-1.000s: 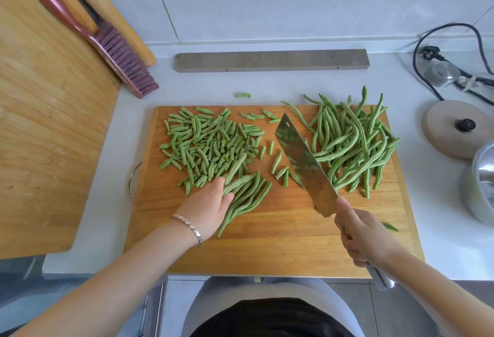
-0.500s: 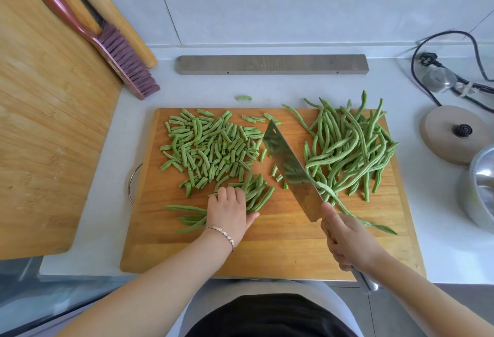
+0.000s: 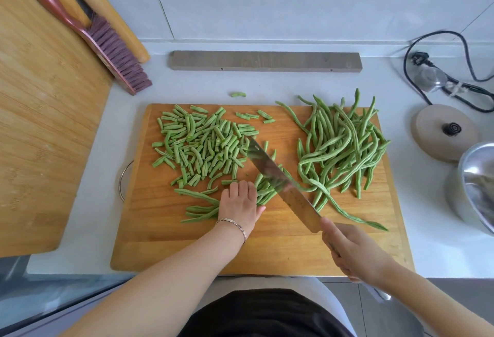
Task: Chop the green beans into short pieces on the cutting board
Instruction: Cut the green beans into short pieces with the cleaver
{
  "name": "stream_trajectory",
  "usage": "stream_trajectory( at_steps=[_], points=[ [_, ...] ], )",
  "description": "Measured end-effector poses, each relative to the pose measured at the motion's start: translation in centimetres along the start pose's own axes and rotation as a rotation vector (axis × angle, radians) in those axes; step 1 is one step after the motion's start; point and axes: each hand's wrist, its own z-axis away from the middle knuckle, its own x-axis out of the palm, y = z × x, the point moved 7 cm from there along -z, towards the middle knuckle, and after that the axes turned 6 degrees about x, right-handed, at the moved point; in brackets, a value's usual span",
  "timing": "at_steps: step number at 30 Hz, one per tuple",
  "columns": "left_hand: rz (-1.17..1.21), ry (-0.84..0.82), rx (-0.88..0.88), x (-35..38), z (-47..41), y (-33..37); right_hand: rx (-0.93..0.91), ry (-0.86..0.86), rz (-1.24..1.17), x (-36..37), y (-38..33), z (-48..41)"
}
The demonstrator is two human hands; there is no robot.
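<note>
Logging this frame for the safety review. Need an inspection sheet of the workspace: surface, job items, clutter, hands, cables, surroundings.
Surface: white counter with a wooden cutting board on it.
Job's things: cut pieces heaped on the board's left; uncut beans piled on its right; small bundle under the left hand; cleaver blade angled over that bundle.
Clutter: one stray piece on the counter behind the board; brush, grey bar, round lid, steel pot.
Hands: left hand presses the bundle down; right hand grips the cleaver's handle.
Cables: black cord and plug at back right, off the board.
Surroundings: tiled wall behind; large bamboo board at left.
</note>
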Motion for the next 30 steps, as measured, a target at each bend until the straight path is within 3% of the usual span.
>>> stream_trajectory(
  at_steps=[4,14,22,30],
  points=[
    [-0.039,0.068,-0.010,-0.2,0.4,0.0,-0.005,0.011,0.064,0.5,0.5,-0.4],
    [-0.075,-0.057,0.059,1.4,0.5,0.2,0.059,-0.001,0.267,-0.1,2.0,-1.4],
    [-0.061,0.091,0.058,0.8,0.3,-0.3,-0.024,0.075,0.292,2.0,0.2,-3.4],
    [0.014,0.037,0.108,-0.4,-0.9,1.1,0.035,0.026,-0.105,1.0,1.5,-2.3]
  ],
)
